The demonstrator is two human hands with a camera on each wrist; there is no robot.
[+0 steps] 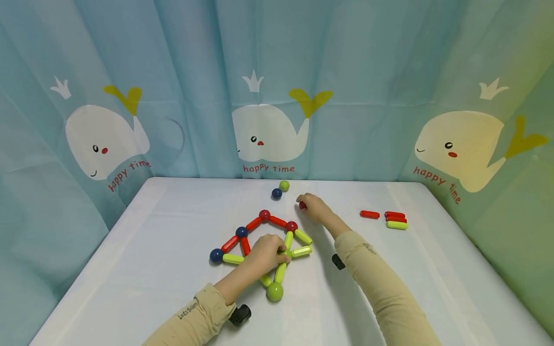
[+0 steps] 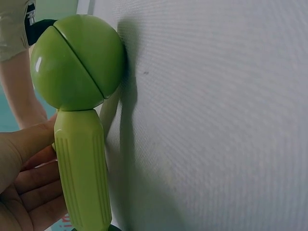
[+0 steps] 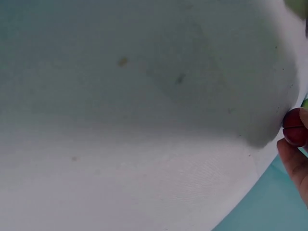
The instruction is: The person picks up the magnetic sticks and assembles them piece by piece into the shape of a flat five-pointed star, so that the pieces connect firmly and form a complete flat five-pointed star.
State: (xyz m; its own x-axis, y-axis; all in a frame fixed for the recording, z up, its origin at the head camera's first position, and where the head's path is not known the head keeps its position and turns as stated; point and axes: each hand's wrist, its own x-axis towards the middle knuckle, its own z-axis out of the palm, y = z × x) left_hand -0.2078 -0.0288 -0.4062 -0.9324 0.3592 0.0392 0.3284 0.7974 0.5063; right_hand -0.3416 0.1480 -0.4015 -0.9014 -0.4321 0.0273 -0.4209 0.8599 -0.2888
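A flat figure of magnetic rods and balls lies on the table. My left hand reaches over it, pinching a green ball where several green rods meet; the fingers partly cover that ball. Up close in the left wrist view are another green ball and a green rod joined to it, with the left fingers behind. Beyond the figure, my right hand pinches a red ball, which also shows at the edge of the right wrist view. Two green rods end freely at the figure's right.
A dark blue ball and a green ball sit near the back edge. To the right lie a single red rod and a small group of red rods with a green rod. A whale-print curtain hangs behind the table.
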